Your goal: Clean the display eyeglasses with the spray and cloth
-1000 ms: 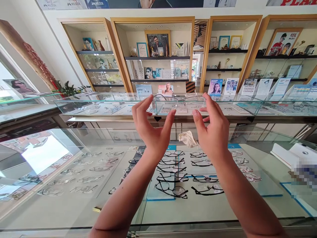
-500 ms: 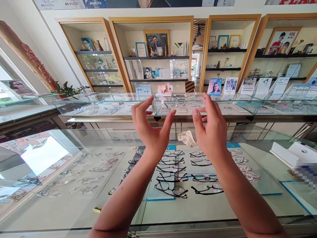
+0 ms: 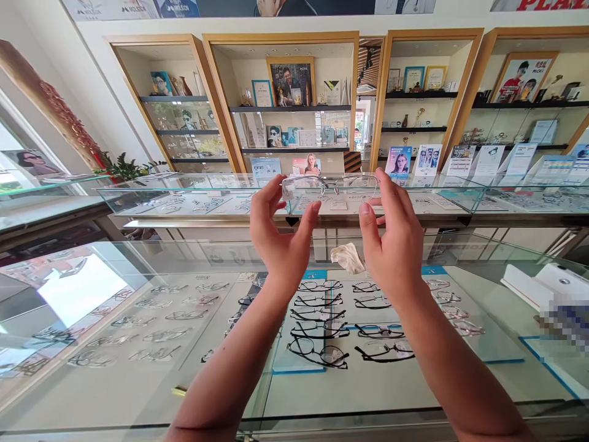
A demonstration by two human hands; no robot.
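A pair of thin-rimmed glasses [image 3: 332, 184] is held up level above the counter, its clear lenses hard to see against the display behind. My left hand [image 3: 284, 236] grips the glasses at their left end, fingertips at the outer edge and thumb below the left lens. At the right end, my right hand [image 3: 393, 236] holds them with its index fingertip at the corner and its thumb under the right lens. Below and between the hands, a crumpled cream cloth [image 3: 348, 258] lies on the glass counter [image 3: 221, 402].
Rows of dark-framed glasses [image 3: 317, 353] and clear-framed glasses [image 3: 156, 353] lie in the display. A white case [image 3: 529, 287] stands at the right. Another glass showcase [image 3: 207, 205] runs across behind the hands, with a plant [image 3: 124, 167] at the left.
The glasses have shifted slightly left and turned a little, so the left lens shows more. My left hand has turned slightly, its thumb moving left. My right hand stays nearly in place.
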